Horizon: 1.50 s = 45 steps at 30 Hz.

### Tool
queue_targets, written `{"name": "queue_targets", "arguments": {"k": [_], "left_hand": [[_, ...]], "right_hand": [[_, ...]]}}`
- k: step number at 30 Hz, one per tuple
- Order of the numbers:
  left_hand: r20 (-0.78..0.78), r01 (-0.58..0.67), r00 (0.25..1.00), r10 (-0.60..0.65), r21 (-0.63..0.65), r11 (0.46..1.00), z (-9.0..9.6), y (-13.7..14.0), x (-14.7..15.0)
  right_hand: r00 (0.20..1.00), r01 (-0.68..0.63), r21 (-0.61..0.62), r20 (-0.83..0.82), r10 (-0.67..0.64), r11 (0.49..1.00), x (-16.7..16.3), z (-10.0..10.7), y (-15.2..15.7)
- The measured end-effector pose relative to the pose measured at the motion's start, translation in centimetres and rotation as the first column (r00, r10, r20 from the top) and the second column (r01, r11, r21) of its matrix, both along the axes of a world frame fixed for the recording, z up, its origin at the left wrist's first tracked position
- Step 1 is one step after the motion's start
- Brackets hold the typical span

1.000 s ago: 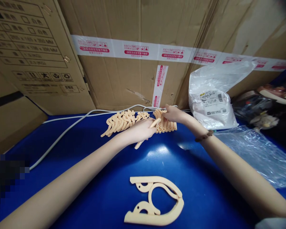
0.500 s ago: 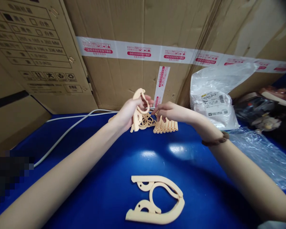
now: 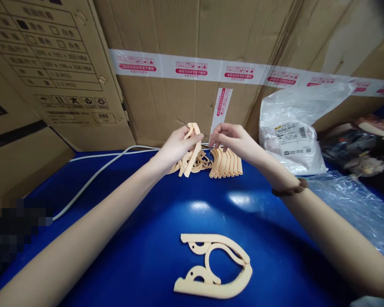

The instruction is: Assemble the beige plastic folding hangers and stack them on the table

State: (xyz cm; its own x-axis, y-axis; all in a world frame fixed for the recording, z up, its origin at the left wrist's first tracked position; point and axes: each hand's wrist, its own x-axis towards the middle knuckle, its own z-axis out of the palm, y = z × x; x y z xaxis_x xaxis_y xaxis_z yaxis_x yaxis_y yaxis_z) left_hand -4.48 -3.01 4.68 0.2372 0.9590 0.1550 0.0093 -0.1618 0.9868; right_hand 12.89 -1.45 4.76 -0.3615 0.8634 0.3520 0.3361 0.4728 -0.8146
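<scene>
My left hand (image 3: 175, 147) grips a beige plastic folding clothes hanger (image 3: 193, 160), its arms folded close together and pointing downward. To the right, my right hand (image 3: 228, 138) hovers with its fingers loosely bent and nothing visible in them. Below it stands a row of beige hanger arms (image 3: 228, 164), lined up side by side. A loose heap of curved beige hanger pieces (image 3: 203, 162) lies behind the held hanger, partly covered by it and my left hand. Nearer to me, another folding hanger (image 3: 230, 292) rests flat on the blue table, its arms pointing left.
Cardboard boxes (image 3: 166, 102) wall off the back and left of the blue table (image 3: 141, 238). A white cable (image 3: 89, 181) runs along the left. On the right are a white plastic bag with a label (image 3: 288, 128) and a clear plastic sheet (image 3: 348, 209).
My left hand has turned the hanger, so its arms now show edge-on and close together. My right hand has lifted slightly from the row of arms, with its fingers more bent.
</scene>
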Motion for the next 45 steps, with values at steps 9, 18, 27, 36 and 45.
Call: {"name": "queue_targets", "arguments": {"k": [9,18,27,36,45], "left_hand": [[0.075,0.055,0.996,-0.051,-0.051,0.997,-1.9,1.1,-0.2],[0.016,0.029,0.999,-0.029,-0.002,1.0,-1.9,1.3,-0.7],[0.173,-0.004,0.985,0.02,-0.093,0.996,-0.9,1.1,-1.0],[0.286,0.135,0.956,-0.068,-0.223,0.965,-1.5,1.0,-0.6],[0.16,0.072,0.987,-0.033,-0.241,0.968,-1.1,0.3,0.2]], "right_hand": [[0.99,-0.086,-0.193,-0.127,0.062,0.978,-1.1,-1.0,-0.3],[0.987,-0.012,-0.183,-0.159,-0.018,0.983,-1.4,-1.1,0.1],[0.981,0.144,0.235,0.093,-0.169,0.961,1.0,-1.0,1.4],[0.753,0.12,0.521,0.508,-0.419,0.845,-0.5,-0.5,-0.6],[0.639,0.18,0.498,0.597,-0.486,0.848,-1.3,-2.1,-0.6]]}}
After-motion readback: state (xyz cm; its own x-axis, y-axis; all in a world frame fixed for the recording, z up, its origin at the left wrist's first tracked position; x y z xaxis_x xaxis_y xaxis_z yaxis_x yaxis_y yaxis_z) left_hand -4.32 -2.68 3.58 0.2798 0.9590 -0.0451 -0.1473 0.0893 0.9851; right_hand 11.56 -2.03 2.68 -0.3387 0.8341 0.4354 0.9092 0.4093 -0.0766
